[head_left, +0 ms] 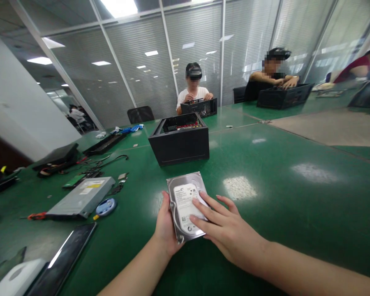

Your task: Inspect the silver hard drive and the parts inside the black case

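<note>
A silver hard drive (pixel 188 185) with a white printed label is held tilted above the green table, label side up. My left hand (pixel 165 226) wraps around its left edge, with the thumb along the side and the other fingers hidden underneath. Across the label lie the spread fingers of my right hand (pixel 225 224), at the drive's right edge; its thumb is out of sight, apparently below the drive. Just beyond the drive stands a black computer case (pixel 181 144) with an open top and red parts inside.
To the left on the green table (pixel 265 197) lie an optical drive (pixel 83 197), a screwdriver (pixel 38 216), a round blue object (pixel 106 206), cables (pixel 101 162) and a black phone-like slab (pixel 64 259). Across the table, two people handle black cases (pixel 203 107); another person is at far right.
</note>
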The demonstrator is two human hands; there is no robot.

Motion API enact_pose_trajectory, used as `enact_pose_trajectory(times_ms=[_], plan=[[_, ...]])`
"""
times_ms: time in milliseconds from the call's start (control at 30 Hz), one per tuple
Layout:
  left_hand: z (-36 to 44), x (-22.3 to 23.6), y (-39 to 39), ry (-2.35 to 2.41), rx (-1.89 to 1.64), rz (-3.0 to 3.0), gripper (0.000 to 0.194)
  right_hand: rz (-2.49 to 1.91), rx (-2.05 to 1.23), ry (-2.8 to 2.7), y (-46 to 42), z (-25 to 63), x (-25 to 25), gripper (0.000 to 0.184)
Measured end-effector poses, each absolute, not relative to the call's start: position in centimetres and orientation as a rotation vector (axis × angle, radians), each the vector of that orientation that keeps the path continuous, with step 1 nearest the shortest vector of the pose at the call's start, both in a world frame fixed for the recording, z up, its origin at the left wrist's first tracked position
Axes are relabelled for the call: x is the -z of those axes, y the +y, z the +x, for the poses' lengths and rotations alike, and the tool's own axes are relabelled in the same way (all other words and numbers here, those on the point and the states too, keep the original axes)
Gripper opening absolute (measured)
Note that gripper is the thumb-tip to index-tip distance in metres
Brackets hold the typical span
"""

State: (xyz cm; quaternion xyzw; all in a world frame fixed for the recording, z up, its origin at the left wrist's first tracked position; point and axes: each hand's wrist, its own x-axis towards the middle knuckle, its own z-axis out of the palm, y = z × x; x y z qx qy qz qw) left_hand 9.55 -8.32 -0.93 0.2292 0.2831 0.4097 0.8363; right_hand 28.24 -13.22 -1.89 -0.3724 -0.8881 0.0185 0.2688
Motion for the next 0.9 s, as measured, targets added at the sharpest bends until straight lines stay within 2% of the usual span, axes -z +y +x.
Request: enact_pose_trajectory(times_ms=[167, 367, 700, 900], plan=[[9.4, 1.3, -7.1, 0.713, -0.868, 0.48, 0.08, -1.03, -0.063, -2.401, -12.5, 28.2, 2.9, 0.05], [8.8, 0.7, -6.9, 0.835, -0.979, 0.512, 0.058, -0.966, -0.027, -2.461, -11.6, 28.1, 3.2, 0.046], [8.5, 0.3, -6.8, 0.87, -1.08, 0.476, 0.048, -0.943, 0.217, -2.426, -11.9, 27.2, 3.6, 0.049], [8.2, 0.1, -6.5, 1.058, -1.177, 0.749, 0.051, -1.143, 0.157, -2.551, -13.2, 25.7, 3.7, 0.058]])
